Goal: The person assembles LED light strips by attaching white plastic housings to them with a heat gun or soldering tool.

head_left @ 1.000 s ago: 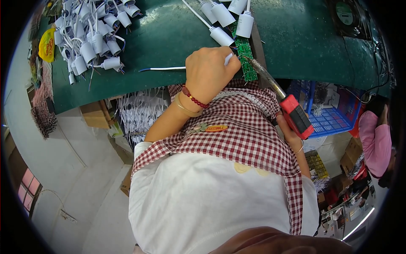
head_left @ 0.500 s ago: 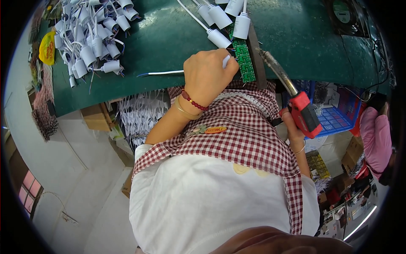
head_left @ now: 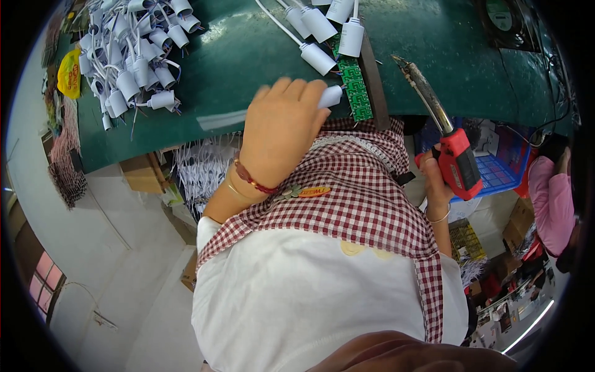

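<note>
My left hand (head_left: 282,127), slightly blurred by motion, is over the front edge of the green table with its fingers apart. Beside its fingertips lies a white lamp holder (head_left: 331,96), partly covered by the hand, its end against a strip of green circuit boards (head_left: 354,80). A blurred white wire (head_left: 222,120) runs out to the left of the hand. My right hand (head_left: 437,177) is closed round the red and black handle of a soldering iron (head_left: 458,161). The iron's metal tip points up and left, to the right of the board strip, apart from it.
A dark bar (head_left: 373,87) runs along the strip's right side. More wired lamp holders (head_left: 317,59) lie at its far end. A large heap of them (head_left: 133,68) covers the table's left, by a yellow bag (head_left: 69,73). A blue basket (head_left: 496,170) stands at right below the table.
My left hand has drawn back toward me and left, its fingers spreading, uncovering more of the lamp holder. The soldering iron has moved up and right, farther from the boards.
</note>
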Tool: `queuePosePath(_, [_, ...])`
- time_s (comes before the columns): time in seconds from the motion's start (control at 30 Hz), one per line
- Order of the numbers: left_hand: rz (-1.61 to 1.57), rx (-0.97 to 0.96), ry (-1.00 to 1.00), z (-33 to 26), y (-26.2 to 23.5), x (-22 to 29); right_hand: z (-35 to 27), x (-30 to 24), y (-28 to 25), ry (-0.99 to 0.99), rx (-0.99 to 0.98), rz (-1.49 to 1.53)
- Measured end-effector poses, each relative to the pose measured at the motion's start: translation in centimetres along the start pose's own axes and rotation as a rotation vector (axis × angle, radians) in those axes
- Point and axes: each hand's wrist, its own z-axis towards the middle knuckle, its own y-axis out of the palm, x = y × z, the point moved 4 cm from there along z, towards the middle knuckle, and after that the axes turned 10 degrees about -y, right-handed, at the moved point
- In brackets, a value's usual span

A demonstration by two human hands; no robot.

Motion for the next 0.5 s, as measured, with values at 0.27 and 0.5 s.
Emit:
queuePosePath(0.27, [-0.119,0.341,0.502,4.3,0.7,-1.2,0.7,-0.2,-0.4,-0.083,0.024,-0.007])
queuePosePath(0.5, [0.061,0.502,0.025,1.5,-4.0,-9.4,0.3,-0.1,-0.4,-0.065,0.080,0.005])
